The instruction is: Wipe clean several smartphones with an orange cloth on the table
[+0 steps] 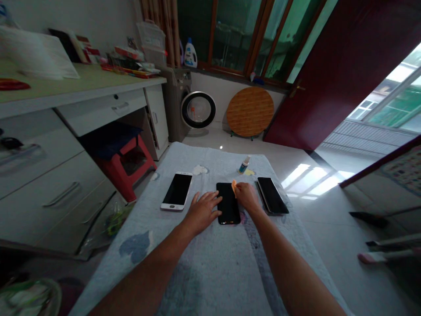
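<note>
Right hand (247,196) has its grip pinched on a small orange scrap (233,187), maybe a cloth or a sticker tab, can't really tell, right at the top edge of the black phone (228,203), while the left hand (203,211) lies flat and open, fingers pressing the phone's left side. The phone lies face up mid-bench on the grey cloth (210,263), between a white phone (177,191) and another black phone (272,195), small spray bottle (244,165) behind. I'd guess it's stiff, light, slick glass that cracks easily, so best held by the long edges.
</note>
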### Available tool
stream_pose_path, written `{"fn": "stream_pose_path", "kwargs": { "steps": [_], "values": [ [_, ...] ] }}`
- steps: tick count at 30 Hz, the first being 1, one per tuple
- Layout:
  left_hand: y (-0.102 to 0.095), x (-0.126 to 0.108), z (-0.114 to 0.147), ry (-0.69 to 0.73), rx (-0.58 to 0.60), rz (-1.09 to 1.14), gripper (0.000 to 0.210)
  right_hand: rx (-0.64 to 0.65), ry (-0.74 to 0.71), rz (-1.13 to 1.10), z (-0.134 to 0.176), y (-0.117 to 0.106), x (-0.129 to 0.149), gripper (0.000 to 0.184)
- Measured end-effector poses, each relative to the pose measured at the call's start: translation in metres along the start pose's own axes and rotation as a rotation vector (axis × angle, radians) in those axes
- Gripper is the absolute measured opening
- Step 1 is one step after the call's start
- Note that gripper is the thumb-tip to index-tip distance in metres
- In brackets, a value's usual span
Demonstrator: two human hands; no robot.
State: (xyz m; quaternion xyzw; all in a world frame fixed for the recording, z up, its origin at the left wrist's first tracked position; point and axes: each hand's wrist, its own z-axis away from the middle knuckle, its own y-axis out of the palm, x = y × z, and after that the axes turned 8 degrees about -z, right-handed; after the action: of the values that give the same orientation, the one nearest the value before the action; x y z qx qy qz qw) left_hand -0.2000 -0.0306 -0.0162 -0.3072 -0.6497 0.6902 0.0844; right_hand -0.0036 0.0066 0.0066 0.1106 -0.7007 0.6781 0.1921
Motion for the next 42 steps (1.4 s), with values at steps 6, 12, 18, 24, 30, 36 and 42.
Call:
{"fn": "stream_pose_path", "kwargs": {
  "steps": [6,12,18,24,30,36,42],
  "values": [
    [0.002,-0.001,0.0,-0.011,-0.019,-0.017,0.043,0.025,-0.001,-0.124,0.048,-0.003,-0.013,0.032],
    [0.001,-0.003,0.001,-0.018,-0.031,-0.029,0.042,0.048,-0.02,-0.227,0.098,-0.007,-0.022,0.03],
    [0.003,-0.001,0.0,-0.015,-0.036,-0.026,0.043,0.108,-0.017,-0.307,0.124,-0.018,-0.02,0.024],
    [0.003,0.005,-0.004,-0.01,-0.037,-0.023,0.035,-0.091,-0.186,-0.235,0.083,-0.023,-0.012,0.028],
    [-0.003,0.005,0.001,0.035,-0.077,0.037,0.056,-0.03,-0.066,0.06,0.038,-0.005,0.002,0.032],
    [-0.001,0.007,0.002,0.075,-0.059,0.047,0.086,0.004,-0.023,0.141,0.003,0.002,0.008,0.032],
    [-0.005,0.005,0.002,0.071,-0.026,0.045,0.092,0.104,-0.119,0.233,-0.034,0.001,0.013,0.034]
  ]
}}
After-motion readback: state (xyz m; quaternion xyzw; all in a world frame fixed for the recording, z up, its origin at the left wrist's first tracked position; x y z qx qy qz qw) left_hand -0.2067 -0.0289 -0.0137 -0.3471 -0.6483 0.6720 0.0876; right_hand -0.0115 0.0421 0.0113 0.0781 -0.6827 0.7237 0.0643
